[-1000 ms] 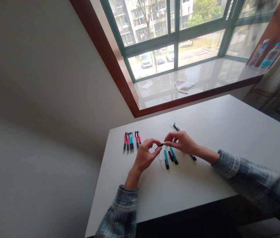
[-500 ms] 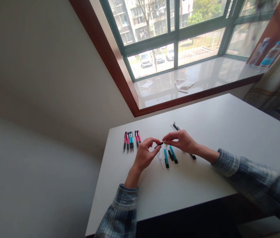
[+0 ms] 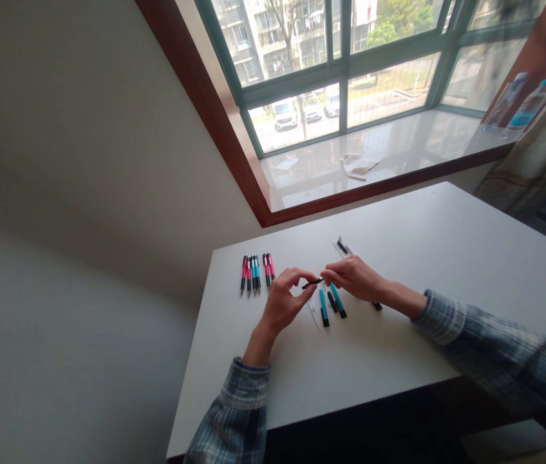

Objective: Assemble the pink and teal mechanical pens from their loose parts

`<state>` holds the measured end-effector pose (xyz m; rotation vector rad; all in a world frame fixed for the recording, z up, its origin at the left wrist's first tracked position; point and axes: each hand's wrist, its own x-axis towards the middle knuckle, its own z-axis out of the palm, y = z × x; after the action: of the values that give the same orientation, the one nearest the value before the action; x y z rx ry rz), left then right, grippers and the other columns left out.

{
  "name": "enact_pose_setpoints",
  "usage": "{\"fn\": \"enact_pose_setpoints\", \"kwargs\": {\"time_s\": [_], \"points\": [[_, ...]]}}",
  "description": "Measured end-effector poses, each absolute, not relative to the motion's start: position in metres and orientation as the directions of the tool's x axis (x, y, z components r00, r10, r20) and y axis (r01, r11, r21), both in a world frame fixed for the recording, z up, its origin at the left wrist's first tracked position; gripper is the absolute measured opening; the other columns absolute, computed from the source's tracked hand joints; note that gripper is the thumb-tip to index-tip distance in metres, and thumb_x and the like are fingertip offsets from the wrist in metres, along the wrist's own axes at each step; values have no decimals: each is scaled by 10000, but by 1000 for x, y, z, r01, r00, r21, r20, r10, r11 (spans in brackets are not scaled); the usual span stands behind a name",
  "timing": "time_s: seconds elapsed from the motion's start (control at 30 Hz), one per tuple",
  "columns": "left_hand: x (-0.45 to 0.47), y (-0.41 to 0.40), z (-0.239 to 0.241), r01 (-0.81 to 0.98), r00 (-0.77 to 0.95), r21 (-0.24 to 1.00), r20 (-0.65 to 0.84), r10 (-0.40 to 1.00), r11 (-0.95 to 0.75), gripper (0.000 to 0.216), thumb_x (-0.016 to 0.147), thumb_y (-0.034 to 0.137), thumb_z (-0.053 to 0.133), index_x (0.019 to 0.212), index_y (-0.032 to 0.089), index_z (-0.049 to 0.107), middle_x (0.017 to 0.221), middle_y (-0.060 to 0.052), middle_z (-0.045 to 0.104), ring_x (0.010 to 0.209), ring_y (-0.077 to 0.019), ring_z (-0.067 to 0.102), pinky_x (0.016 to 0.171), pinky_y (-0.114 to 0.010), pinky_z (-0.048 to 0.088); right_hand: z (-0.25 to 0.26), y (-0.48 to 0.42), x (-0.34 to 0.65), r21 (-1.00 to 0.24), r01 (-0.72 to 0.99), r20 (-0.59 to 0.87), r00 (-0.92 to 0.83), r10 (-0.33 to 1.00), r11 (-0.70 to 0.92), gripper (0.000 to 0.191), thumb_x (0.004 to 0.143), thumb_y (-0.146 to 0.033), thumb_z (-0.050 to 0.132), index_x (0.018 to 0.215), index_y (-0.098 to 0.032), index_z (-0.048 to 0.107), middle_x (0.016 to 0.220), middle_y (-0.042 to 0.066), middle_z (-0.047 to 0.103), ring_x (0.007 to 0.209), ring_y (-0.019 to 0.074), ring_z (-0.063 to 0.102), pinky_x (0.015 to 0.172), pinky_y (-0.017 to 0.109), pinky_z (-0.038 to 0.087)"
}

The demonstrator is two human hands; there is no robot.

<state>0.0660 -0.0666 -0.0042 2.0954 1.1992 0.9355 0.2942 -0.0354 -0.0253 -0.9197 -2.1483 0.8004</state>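
My left hand (image 3: 285, 299) and my right hand (image 3: 357, 278) meet above the white table (image 3: 398, 348). Both pinch a small black pen part (image 3: 312, 282) held level between their fingertips. Just below the hands lie loose pen parts: two teal barrels (image 3: 324, 308), a short black piece (image 3: 332, 301) and thin white pieces. Another black piece (image 3: 378, 306) shows under my right wrist. To the left, several assembled pink and teal pens (image 3: 255, 271) lie side by side in a row.
A black and white pen part (image 3: 343, 246) lies beyond my right hand. The table stands under a window sill (image 3: 374, 161) with a white cloth (image 3: 357, 166) on it. Two bottles (image 3: 519, 106) stand at the sill's right end. A curtain (image 3: 538, 161) hangs at right.
The black part tipped up slightly half a second ago and now lies level again between the fingertips. My hands stay almost where they were.
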Motion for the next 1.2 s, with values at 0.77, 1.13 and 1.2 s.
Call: {"fn": "enact_pose_setpoints", "kwargs": {"time_s": [0.77,1.13,1.2], "points": [[67,-67,-5,504,364,737,292,885,-450,74,925,266,683,979,231,719,934,-36,725,805,-182,556,769,-329,486,-27,-32,294,-697,364,323,-609,724,617,412,1063,-426,492,767,-191,658,725,41,688,618,149,573,614,282,399],[67,-66,-6,534,381,707,289,878,-464,78,941,278,678,997,241,717,950,-22,742,853,-195,577,791,-338,492,-31,-32,292,-634,387,378,-599,706,669,470,1061,-502,482,758,-186,652,686,48,647,685,181,567,633,297,411],[67,-66,-6,540,389,690,303,870,-482,76,946,272,672,1002,240,711,956,-18,744,872,-198,585,806,-342,492,-33,-33,291,-629,399,392,-579,715,667,475,1057,-505,493,756,-182,668,685,50,658,699,184,578,636,295,417]]}}
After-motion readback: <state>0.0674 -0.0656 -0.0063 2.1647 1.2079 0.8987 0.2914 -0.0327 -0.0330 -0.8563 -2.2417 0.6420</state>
